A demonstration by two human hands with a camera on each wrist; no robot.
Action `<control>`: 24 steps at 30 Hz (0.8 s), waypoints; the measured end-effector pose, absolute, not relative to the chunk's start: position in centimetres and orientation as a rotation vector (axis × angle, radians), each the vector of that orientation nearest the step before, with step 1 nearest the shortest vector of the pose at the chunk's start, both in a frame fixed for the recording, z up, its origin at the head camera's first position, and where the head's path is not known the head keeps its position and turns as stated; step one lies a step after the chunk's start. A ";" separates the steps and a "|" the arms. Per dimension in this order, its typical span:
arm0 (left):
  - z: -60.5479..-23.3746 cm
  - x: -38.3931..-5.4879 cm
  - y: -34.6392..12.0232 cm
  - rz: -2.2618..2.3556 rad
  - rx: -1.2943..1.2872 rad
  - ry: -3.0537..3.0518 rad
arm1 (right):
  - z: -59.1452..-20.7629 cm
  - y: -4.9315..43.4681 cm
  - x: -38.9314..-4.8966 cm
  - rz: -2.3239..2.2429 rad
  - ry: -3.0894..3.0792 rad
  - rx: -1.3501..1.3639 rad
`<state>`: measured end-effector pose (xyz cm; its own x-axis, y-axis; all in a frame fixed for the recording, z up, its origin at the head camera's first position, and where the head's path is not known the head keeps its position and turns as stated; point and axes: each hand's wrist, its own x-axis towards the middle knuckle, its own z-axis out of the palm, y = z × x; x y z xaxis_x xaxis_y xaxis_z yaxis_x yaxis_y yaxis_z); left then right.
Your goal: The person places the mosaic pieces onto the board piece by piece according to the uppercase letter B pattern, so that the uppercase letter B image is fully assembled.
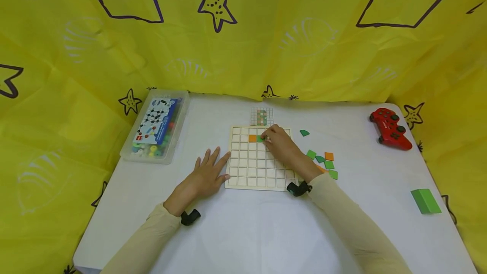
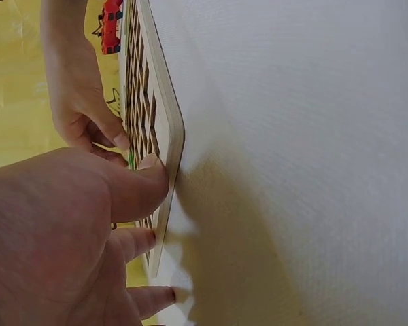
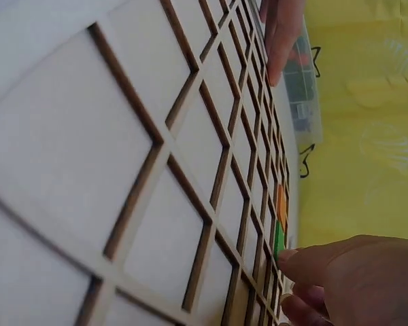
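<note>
- Head view shows me the left hand (image 1: 207,175), fingers spread, thumb and fingertips at the edge of the board (image 1: 252,171) to its right.
- Right hand (image 1: 280,145) is over the board, fingers bent, tips at the green tile (image 1: 260,138) (pinching or pressing, I cannot tell).
- Orange tile (image 1: 253,138) sits in a cell, left of those fingertips.
- Loose tiles (image 1: 329,165) lie right of the right hand; I see the card (image 1: 261,116) just beyond it.
</note>
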<state>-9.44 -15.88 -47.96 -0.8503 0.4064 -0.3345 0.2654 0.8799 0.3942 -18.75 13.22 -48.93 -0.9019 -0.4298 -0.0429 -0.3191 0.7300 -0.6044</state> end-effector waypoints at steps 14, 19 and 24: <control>-47.7 -9.5 -15.8 0.445 0.508 2.636 | -46.5 22.3 -20.2 -0.829 2.740 -0.272; -47.6 -9.5 -15.8 0.449 0.495 2.635 | -46.9 23.6 -20.5 -0.785 2.715 -0.279; -47.7 -9.5 -15.8 0.469 0.490 2.634 | -47.9 24.0 -20.5 -0.837 2.723 -0.320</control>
<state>-9.47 -15.76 -47.72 -0.8505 0.4041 -0.3366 0.2631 0.8811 0.3929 -20.49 23.96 -47.95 -0.9379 -0.2877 -0.1939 -0.1290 0.8081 -0.5747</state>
